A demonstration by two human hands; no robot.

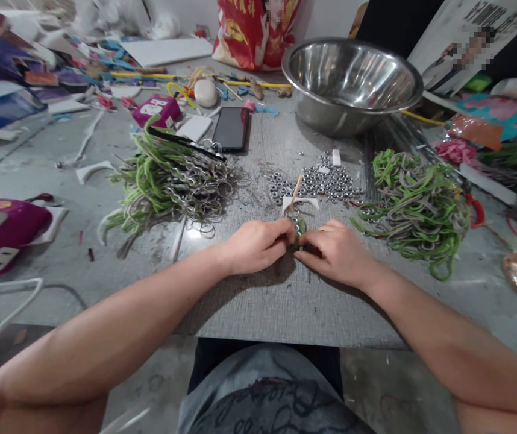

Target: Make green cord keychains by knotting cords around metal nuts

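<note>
My left hand [263, 244] and my right hand [333, 250] meet near the table's front edge. Both have their fingers closed on a small green cord piece with metal rings [299, 226], one from each side. Just beyond it a thin wooden stick [296, 190] leans up by a curved white piece [310, 202]. Behind these lie many loose metal rings [337, 184]. A bundle of green and grey cords with ringed ends [159, 175] is left of my hands. A looser heap of green and grey cords [425, 205] is on the right.
A large steel bowl [353, 114] stands at the back, beside a red bag [253, 36]. A black phone [231, 128] and a purple box [156, 111] lie left of centre. Another purple device [12, 232] is far left, near a white cable [3, 322]. Scraps cover the back left.
</note>
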